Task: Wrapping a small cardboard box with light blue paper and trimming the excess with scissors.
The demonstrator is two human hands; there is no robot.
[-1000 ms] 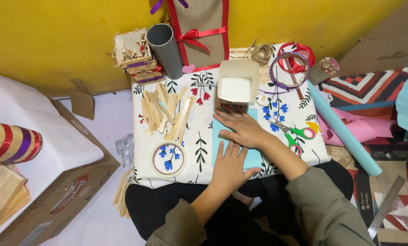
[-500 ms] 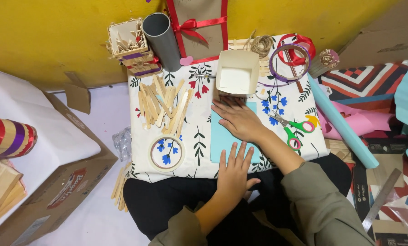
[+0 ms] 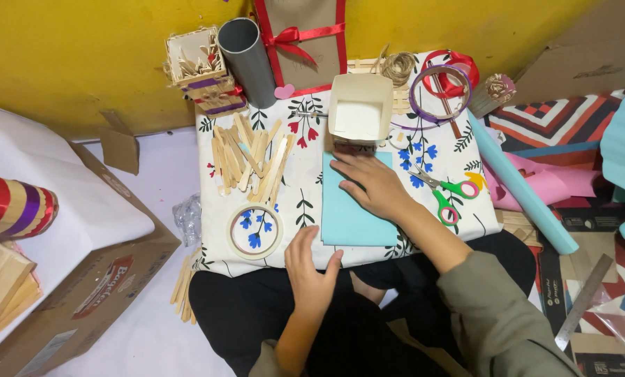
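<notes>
Floral-clothed board (image 3: 305,209) below a yellow wall (image 3: 82,56): right hand (image 3: 368,183) flat, fingers spread, on blue paper (image 3: 351,223).

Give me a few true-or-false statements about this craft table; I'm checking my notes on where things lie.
1. The right hand rests flat on the light blue sheet. True.
2. The scissors are in the left hand. False: they lie on the floral cloth, right of the sheet.
3. The wooden sticks lie in a loose pile left of the sheet. True.
4. The white paper box is tipped over. False: it stands open side up.
5. The tape roll sits on the sticks. False: it lies apart, nearer the person.
</notes>
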